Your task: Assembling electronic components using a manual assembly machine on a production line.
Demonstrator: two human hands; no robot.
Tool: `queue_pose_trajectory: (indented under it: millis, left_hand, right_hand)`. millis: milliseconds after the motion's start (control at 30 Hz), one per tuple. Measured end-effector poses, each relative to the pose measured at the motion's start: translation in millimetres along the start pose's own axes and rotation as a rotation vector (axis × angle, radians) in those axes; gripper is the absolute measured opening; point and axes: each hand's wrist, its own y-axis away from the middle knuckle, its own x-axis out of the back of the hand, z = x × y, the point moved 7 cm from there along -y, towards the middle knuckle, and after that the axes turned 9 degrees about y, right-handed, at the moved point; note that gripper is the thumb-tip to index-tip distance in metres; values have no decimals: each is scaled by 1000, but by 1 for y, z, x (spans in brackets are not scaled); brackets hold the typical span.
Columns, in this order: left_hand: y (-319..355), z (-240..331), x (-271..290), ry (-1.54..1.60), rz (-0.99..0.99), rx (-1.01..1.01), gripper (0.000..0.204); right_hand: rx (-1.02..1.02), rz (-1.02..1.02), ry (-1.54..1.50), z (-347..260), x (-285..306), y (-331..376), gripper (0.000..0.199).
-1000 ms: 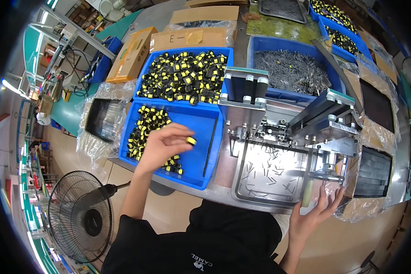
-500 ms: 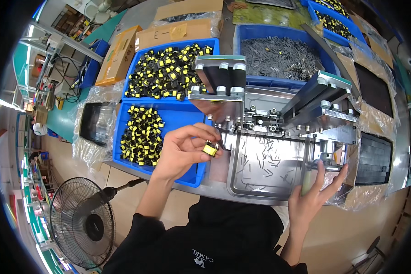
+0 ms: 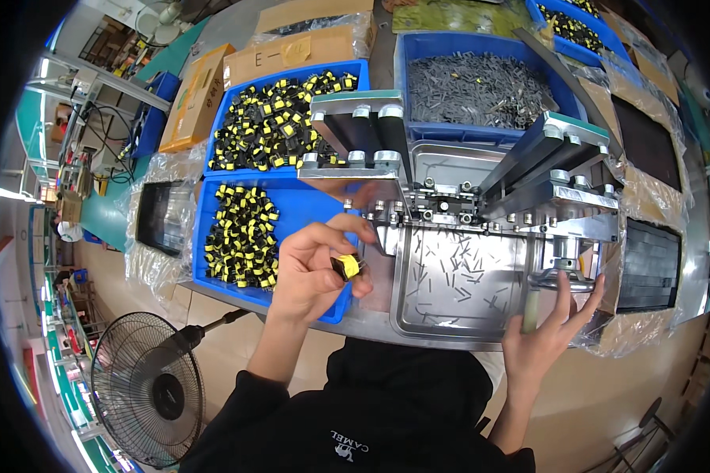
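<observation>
The left hand (image 3: 312,272) holds a small black-and-yellow part (image 3: 347,266) pinched between thumb and fingers, just above the near right corner of the nearer blue bin (image 3: 308,209). The part seems to lie tilted, its long axis running from lower left to upper right with the yellow end toward the metal tray (image 3: 465,288), though it is too small to be sure. The tray's left rim is just beside it, with bare metal between. The right hand (image 3: 548,335) has its fingers spread, resting on a pale handle (image 3: 533,309) at the tray's right edge. A press-like metal fixture (image 3: 457,169) overhangs the tray's far side.
</observation>
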Motion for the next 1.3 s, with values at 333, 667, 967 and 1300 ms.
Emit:
queue_pose_trajectory:
  millis: [333,667,967,1300]
  left_hand:
    - [8,-12,17,145,177,24,44]
    - [1,-18,-1,-11,114,101,38]
    - [-3,-24,-17,-212,47,136,33]
    - [-23,-20,-97,-1600,-301,-562,22]
  right_hand:
    - [-69,4,-67,3,2,-4,82]
    - [-134,1,-75,6,1,-4,80]
    - [-190,5,-304,19,-1,1,84]
    - [-194,125,-534,22,1,24,79]
